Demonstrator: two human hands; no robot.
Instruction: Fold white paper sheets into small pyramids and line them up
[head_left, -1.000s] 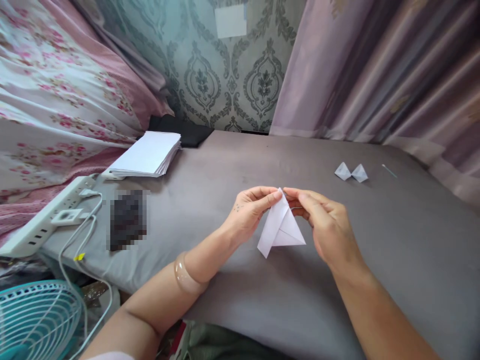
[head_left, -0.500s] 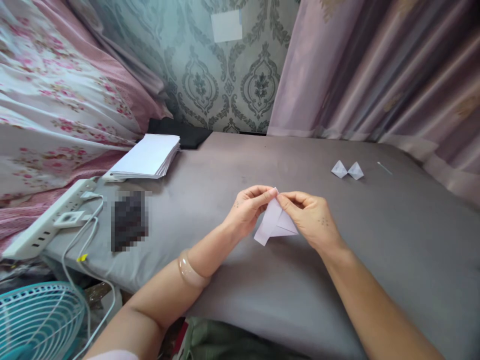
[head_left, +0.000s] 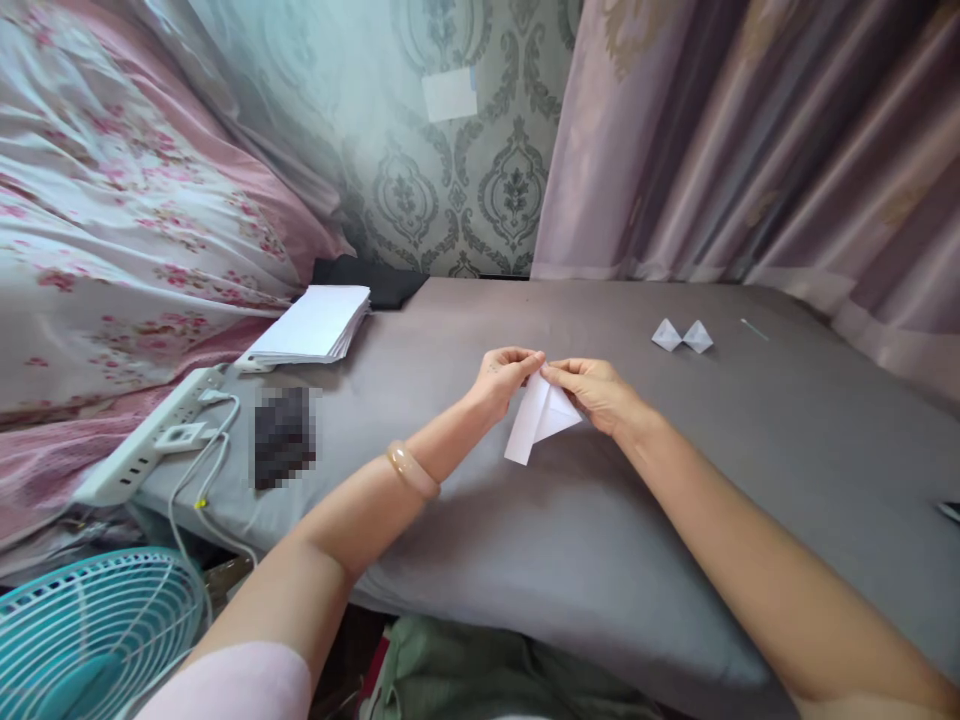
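A folded sheet of white paper [head_left: 541, 415] hangs above the grey-covered table, pinched near its top corner. My left hand [head_left: 506, 377] grips that corner from the left, thumb and fingers pressed together. From the right, my right hand [head_left: 592, 388] pinches the same upper part, its fingertips close to the left ones. Below them the paper spreads into a long strip on the left and a triangular flap on the right. Part of the top fold is hidden by my fingers. A bangle [head_left: 412, 470] circles my left forearm.
Two joined white paper shapes [head_left: 682, 336] stand at the far right, near a thin white stick [head_left: 754, 329]. A paper stack [head_left: 315, 322] lies at the back left. A power strip [head_left: 154, 437] with cables lines the left edge, above a blue fan [head_left: 97, 635].
The view has shifted a little. Both hands still pinch the paper's top and appear slightly higher and further left; the paper has turned a bit, its flap more visible.
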